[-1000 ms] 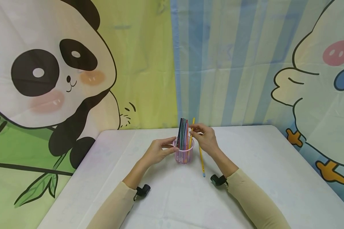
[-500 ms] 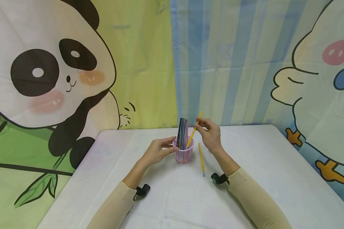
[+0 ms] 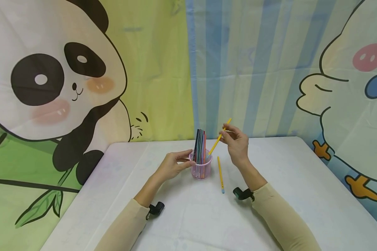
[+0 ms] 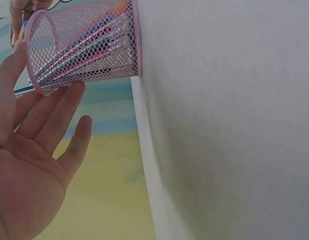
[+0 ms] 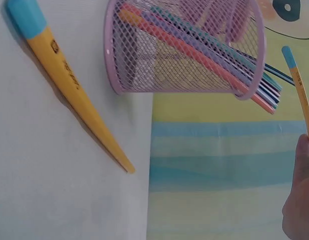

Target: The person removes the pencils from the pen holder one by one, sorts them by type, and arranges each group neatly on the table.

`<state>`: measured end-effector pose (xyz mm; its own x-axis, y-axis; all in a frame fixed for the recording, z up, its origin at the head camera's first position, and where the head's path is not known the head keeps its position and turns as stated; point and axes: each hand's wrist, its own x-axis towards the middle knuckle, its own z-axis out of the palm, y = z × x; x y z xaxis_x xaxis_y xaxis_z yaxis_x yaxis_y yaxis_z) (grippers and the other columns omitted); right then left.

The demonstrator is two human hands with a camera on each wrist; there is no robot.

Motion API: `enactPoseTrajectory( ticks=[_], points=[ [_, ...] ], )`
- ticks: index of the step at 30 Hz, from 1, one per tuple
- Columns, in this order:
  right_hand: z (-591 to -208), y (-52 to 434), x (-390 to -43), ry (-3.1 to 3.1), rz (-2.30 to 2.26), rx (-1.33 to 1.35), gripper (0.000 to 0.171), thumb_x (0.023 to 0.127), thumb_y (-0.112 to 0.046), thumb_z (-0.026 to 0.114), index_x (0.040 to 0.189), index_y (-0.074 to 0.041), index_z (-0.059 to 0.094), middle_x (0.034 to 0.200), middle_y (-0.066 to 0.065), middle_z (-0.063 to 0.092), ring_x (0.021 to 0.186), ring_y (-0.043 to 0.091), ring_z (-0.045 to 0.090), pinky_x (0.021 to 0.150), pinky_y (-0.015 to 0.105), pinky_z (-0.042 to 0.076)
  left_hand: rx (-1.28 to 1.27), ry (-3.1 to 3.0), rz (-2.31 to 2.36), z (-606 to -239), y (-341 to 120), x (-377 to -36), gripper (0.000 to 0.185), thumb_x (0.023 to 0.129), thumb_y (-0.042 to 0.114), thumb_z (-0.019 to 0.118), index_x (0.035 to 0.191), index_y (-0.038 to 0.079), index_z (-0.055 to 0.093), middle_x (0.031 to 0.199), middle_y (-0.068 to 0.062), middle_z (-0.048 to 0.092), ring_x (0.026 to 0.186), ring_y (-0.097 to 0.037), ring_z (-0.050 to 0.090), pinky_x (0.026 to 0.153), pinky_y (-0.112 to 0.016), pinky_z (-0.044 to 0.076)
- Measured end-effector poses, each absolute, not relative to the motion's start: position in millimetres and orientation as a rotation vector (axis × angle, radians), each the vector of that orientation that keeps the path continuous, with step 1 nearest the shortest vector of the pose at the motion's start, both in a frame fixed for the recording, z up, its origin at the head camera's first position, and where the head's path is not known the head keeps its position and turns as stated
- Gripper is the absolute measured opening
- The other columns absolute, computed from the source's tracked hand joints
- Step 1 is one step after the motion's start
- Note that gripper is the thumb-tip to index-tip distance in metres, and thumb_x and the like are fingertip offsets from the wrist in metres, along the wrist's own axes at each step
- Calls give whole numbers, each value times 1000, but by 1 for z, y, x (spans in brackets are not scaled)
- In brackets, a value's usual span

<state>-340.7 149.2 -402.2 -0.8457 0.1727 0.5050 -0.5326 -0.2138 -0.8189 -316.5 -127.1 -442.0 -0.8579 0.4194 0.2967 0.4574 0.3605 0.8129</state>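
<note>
Left hand: the left hand (image 3: 172, 166) sits at the left flank of the pink wire-mesh pencil cup (image 3: 201, 169), fingers spread and nearly straight, fingertips (image 4: 77, 90) touching the mesh; it steadies rather than grips.
Cup: upright on the white surface (image 3: 295, 181), near its middle, one only.
Cup contents: a tight upright bundle of coloured pencils (image 3: 200, 150), dark, green, red and pink among them; too closely packed to count.
Held pencil: one yellow pencil with a blue end (image 3: 219, 137), tilted up to the right, its lower end just over the cup's right rim.
Right hand: the right hand (image 3: 237, 144) pinches that pencil near its upper part between thumb and fingers, raised just right of the cup.
Loose pencil: one second yellow pencil with a blue tip (image 3: 220, 174), flat on the surface just right of the cup.
Step in hand: judged, one pencil passing between cup and hand; which way cannot be told.
Next move calls for: a firm pinch, the cup kept braced against tipping.
</note>
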Motion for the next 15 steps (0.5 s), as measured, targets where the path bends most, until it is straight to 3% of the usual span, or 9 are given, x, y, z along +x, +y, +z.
enactPoseTrajectory(
  ticks=[15],
  points=[
    [-398, 172, -342, -1716, 2111, 385, 36, 96, 2, 71, 132, 3, 67, 110, 2, 69, 92, 16, 74, 79, 29, 63, -845, -2577, -1488, -442, -129, -316, 63, 91, 41, 80, 147, 18, 61, 140, -4, 68, 110, -16, 75, 97, -41, 59]
  ],
)
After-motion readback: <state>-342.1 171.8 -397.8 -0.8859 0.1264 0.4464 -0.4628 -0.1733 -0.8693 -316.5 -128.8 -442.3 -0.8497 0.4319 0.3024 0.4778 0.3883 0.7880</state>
